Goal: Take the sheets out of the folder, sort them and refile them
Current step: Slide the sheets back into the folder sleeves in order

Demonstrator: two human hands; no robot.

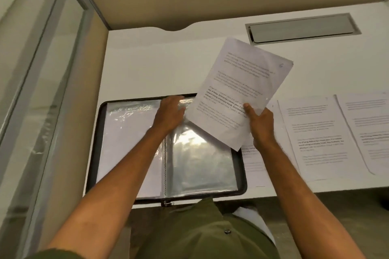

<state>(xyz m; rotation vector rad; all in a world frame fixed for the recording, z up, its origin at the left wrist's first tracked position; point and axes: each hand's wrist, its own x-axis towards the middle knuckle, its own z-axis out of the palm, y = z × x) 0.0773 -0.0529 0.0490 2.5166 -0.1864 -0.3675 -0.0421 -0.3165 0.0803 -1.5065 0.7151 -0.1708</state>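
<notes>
The desk (pixel 147 65) is bearing the open folder (pixel 134 143) at its near edge, loose sheets (pixel 320 132) lying just right of it. The left hand (pixel 168 113) is resting on a top sleeve (pixel 200 153), fingers together, slightly curled. The right hand (pixel 260 122) is pinching a lifted sheet (pixel 237 88), thumb on top.

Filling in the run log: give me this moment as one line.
right hand: holds printed sheet raised | left hand: on folder sleeve top | loose sheets: desk, right of folder
</notes>
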